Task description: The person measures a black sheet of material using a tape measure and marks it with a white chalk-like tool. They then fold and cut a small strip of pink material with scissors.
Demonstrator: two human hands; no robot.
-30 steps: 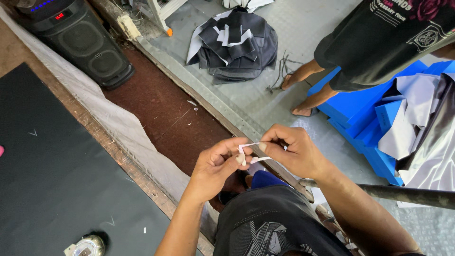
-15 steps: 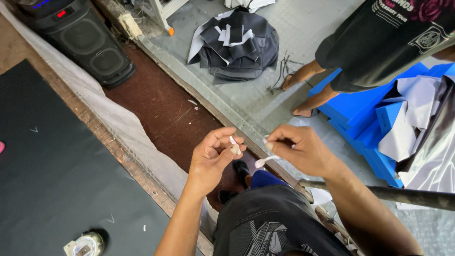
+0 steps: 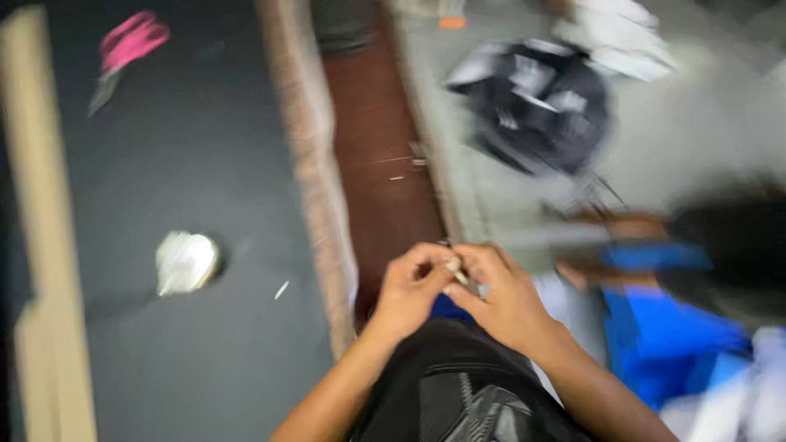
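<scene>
Pale small strip (image 3: 458,272) pinched between left hand (image 3: 409,293) and right hand (image 3: 501,299), fingertips closed together, blurred.

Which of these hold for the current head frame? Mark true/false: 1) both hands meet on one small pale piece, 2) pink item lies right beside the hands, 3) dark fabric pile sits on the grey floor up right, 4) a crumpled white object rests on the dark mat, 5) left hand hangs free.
1) True: the left hand and right hand pinch a small pale piece together.
2) False: the pink item lies far off, at the upper left.
3) True: the dark fabric pile lies there, blurred.
4) True: the crumpled white object rests on the dark mat.
5) False: it grips the piece.
</scene>
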